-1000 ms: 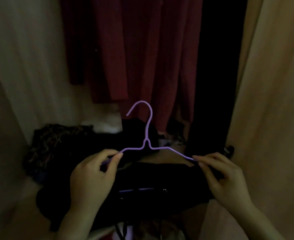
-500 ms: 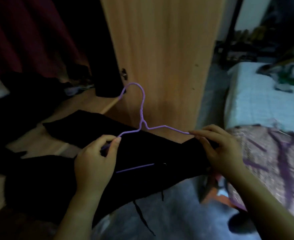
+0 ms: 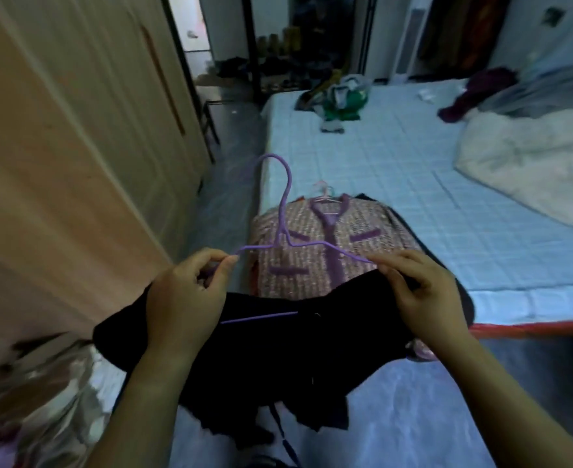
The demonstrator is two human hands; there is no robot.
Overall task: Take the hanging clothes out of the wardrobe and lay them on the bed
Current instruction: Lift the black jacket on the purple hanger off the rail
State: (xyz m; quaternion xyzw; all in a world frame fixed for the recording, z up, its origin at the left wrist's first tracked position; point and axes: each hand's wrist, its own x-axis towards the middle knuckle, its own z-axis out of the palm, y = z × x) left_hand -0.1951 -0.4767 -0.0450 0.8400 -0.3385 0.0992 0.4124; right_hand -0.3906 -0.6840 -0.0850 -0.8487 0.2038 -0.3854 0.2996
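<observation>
The black clothes on the purple hanger have come from the wardrobe to the bed, mid-frame. Left hand and right hand pinch its ends. Next, lay them down.

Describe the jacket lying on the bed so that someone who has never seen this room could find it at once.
Start at the pale blue quilted bed on the right. At its near corner, beyond the black garment on a purple hanger, lies a pink tweed jacket. Purple trim and pocket bands set it apart from the white duvet and green bundle.
</observation>
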